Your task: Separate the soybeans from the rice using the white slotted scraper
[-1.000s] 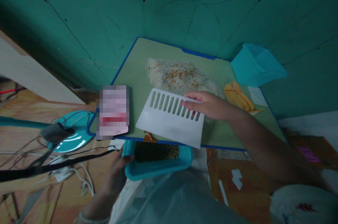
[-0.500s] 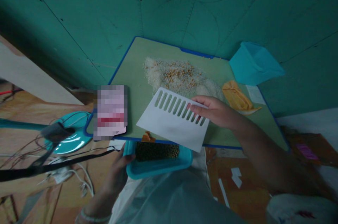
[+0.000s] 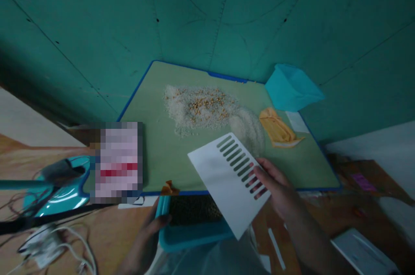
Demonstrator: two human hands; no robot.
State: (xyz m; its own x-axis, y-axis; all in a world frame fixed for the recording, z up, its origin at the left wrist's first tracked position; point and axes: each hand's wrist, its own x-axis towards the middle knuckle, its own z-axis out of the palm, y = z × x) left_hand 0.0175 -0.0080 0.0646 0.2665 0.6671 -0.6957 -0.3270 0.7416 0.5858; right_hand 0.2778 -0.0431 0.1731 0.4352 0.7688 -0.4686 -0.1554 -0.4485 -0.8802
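Observation:
My right hand [image 3: 279, 190] grips a white slotted plastic card [image 3: 227, 180] by its slotted end and holds it tilted over the near edge of a green tray with a blue rim [image 3: 155, 154]. My left hand [image 3: 147, 238] holds the left side of a small teal tub [image 3: 191, 236] of dark beans just below the tray's front edge. On the tray lies a spread of white rice mixed with yellow grains [image 3: 201, 108], with a heap of plain rice [image 3: 248, 130] beside it.
A teal box [image 3: 292, 87] and an orange cloth [image 3: 277, 128] lie at the tray's right. A blurred pink card [image 3: 118, 162] covers the tray's near left corner. A teal plate [image 3: 61, 195] and cables [image 3: 65, 244] lie on the wooden floor at left.
My right hand has swung the white card back and to the right, turning it, away from the grain pile. The view has shifted, and my left hand still holds the tub.

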